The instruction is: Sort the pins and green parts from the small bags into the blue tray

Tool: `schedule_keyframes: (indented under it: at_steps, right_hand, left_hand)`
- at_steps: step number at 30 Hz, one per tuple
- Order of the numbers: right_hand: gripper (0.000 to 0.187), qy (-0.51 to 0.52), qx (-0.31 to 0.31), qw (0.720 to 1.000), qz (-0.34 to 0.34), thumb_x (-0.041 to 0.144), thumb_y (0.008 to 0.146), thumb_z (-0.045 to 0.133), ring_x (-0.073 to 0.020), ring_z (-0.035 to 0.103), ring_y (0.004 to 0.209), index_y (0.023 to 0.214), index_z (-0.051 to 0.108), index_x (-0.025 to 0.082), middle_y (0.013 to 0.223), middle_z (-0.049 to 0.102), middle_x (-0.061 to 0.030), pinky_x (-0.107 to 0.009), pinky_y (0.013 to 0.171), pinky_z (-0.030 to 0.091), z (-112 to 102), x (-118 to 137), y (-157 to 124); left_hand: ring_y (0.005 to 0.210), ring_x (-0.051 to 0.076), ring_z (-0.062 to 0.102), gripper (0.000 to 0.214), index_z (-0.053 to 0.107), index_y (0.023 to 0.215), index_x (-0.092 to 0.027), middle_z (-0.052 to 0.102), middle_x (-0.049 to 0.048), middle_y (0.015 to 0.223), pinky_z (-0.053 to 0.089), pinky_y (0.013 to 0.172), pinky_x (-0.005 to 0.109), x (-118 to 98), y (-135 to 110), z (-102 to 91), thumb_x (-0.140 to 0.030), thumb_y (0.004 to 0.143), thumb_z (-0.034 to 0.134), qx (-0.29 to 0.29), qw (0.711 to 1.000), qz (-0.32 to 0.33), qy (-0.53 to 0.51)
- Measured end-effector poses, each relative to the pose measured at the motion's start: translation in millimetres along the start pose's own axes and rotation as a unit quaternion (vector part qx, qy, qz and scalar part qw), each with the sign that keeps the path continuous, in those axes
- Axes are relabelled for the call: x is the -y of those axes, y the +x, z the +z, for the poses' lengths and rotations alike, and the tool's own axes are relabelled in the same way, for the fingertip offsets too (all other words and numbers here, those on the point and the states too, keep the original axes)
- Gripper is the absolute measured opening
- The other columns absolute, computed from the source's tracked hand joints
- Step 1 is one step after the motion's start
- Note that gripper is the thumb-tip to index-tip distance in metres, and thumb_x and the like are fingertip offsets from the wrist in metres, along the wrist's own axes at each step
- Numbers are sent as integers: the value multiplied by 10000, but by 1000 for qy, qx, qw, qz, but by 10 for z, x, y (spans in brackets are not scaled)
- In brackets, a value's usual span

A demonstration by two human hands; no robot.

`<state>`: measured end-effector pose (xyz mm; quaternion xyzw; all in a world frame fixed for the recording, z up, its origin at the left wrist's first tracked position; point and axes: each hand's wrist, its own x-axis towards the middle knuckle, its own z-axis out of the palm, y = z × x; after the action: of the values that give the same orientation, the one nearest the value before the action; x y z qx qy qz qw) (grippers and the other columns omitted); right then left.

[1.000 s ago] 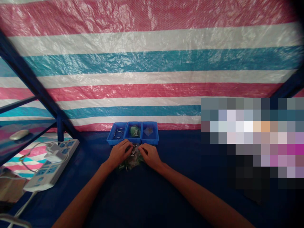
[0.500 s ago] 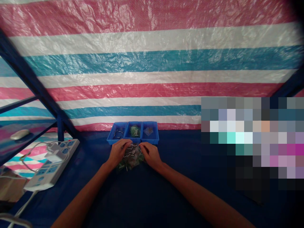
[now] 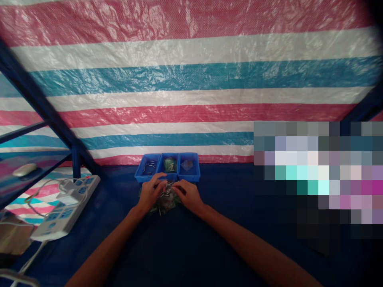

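Note:
My left hand (image 3: 150,192) is over the left side of a pile of small metal pins (image 3: 167,191), its fingers apart and nothing visible between them. On the other side, my right hand (image 3: 189,194) has its thumb and fingertips pressed together at the pile; whatever is in them is too small to make out. Small clear and green plastic bags (image 3: 169,203) lie among the pins, partly hidden by my hands. Just behind stands a blue three-compartment tray (image 3: 137,175). Its left compartment holds a few loose pins (image 3: 149,166), the middle a green bag (image 3: 170,165), the right a clear bag (image 3: 187,164).
A white power strip (image 3: 64,215) with plugged-in adapters and cables lies to the left on the dark blue table (image 3: 167,251). Blue metal frame bars (image 3: 54,115) rise at the left, before a striped plastic sheet (image 3: 191,75). A blurred-out patch covers the right side.
My left hand's fingers have spread and reach further right over the pile. My right fingertips have shifted slightly left, closer to the left hand. The tray has not moved.

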<state>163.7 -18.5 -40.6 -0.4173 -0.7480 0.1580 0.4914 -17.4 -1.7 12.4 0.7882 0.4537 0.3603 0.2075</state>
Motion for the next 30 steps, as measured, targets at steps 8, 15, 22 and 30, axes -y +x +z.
schedule_keyframes:
  at_steps: [8,15,22,30]
  right_hand:
    - [179,1,16,1000,-16,306,915,511,-152,586,739,889,651,196,810,639,-38,-246,693,439,11,-4,-14]
    - [178,0,5,1000,6,337,913,510,-141,567,679,914,616,194,792,633,-25,-233,645,429,15,3,-14]
    - [200,3,6,1000,-23,297,931,469,-159,606,784,938,639,192,842,653,-47,-253,728,454,-7,25,-18]
    - [224,33,-41,998,31,301,942,422,-156,605,737,901,608,183,825,656,-39,-245,701,442,-64,74,-1]
  left_hand:
    - [430,105,515,297,534,1125,-178,583,-62,538,391,464,203,-1,-21,41,-359,900,462,3,1000,-3,-3]
    - [438,106,522,277,539,1100,-173,552,-74,506,393,482,204,25,-27,55,-348,903,454,12,1000,13,11]
    - [456,114,550,273,550,1105,-182,567,-72,522,429,527,218,58,-37,53,-346,908,455,6,999,29,38]
    - [766,148,634,246,651,915,-187,686,28,838,476,725,244,99,-7,-10,-389,893,514,-22,989,108,99]
